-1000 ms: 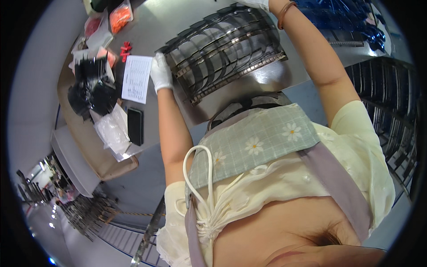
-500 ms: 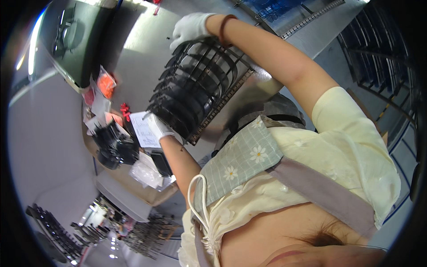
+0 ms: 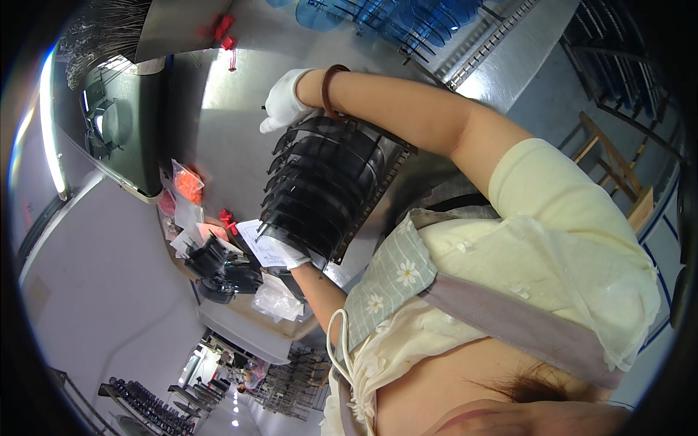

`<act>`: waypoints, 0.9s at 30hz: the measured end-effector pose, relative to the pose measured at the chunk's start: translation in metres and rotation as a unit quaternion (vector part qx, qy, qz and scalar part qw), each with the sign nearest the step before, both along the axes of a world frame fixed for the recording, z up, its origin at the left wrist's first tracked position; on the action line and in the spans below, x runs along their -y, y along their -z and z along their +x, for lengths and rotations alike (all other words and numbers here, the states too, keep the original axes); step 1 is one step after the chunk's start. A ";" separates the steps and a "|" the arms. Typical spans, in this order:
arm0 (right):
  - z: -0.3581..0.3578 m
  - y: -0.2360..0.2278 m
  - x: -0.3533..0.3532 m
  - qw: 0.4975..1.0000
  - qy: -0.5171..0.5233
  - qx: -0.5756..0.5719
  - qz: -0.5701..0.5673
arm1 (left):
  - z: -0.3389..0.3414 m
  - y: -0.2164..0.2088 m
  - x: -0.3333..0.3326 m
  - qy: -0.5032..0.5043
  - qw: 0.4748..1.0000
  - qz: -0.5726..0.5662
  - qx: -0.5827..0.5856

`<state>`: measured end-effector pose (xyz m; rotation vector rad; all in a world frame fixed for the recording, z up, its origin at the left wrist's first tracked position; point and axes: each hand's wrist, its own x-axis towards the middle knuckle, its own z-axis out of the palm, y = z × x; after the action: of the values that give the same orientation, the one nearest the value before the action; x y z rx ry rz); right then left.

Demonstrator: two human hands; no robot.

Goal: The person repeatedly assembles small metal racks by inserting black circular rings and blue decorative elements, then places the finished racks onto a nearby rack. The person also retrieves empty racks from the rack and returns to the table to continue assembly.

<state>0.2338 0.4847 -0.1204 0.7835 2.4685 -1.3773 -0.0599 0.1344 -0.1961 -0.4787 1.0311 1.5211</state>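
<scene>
A rack of several dark, curved, lens-like sheets (image 3: 316, 192) is held between my two white-gloved hands above the metal table. My right hand (image 3: 286, 102), a brown bangle on its wrist, is closed at the rack's far end; a small dark tip pokes out beside its fingers. At the near end my left hand (image 3: 291, 253) grips the rack, its fingers partly hidden behind the lowest sheet. A toothed metal strip (image 3: 374, 196) runs along the rack's right side. Next to my left hand lies a printed white paper (image 3: 263, 245).
Blue clear lenses on a rack (image 3: 407, 22) stand at the far side. Red clips (image 3: 229, 43) lie on the metal table (image 3: 218, 131). Left are a dark green case-like machine (image 3: 120, 131), an orange-filled bag (image 3: 187, 182), loose black parts (image 3: 218, 272) and plastic bags (image 3: 278, 296).
The view has shifted, bringing more of the blue lenses and red clips into sight. The rack appears lower and turned slightly, its sheets showing more broadly. Both hands stay on it.
</scene>
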 end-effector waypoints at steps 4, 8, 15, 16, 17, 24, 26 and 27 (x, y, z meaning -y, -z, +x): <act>0.004 -0.003 0.004 0.992 -0.034 -0.029 0.116 | 0.010 -0.013 0.000 0.139 0.954 -0.080 -0.254; 0.004 0.002 0.006 0.984 0.014 -0.087 0.158 | 0.017 -0.015 -0.006 0.271 0.819 -0.167 -0.477; 0.004 0.000 0.004 0.981 0.079 -0.073 0.160 | 0.043 0.002 -0.028 0.020 0.841 -0.050 -0.538; 0.005 -0.003 0.005 0.983 0.084 -0.065 0.153 | 0.047 -0.001 -0.028 0.050 0.796 -0.128 -0.590; 0.006 -0.005 0.004 0.983 0.087 -0.061 0.151 | 0.050 -0.006 -0.027 0.105 0.726 -0.145 -0.664; 0.006 -0.009 0.008 0.984 0.092 -0.033 0.151 | 0.065 -0.025 -0.022 0.224 0.474 -0.287 -0.801; 0.003 -0.009 0.007 0.986 0.080 -0.018 0.148 | 0.058 -0.026 -0.020 0.284 0.452 -0.296 -0.792; 0.002 -0.010 0.006 0.987 0.077 -0.010 0.144 | 0.050 -0.029 -0.022 0.335 0.439 -0.310 -0.774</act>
<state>0.2362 0.4792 -0.1105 1.0451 2.7095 -1.0876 -0.0096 0.1559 -0.1670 1.1482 2.7561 0.3403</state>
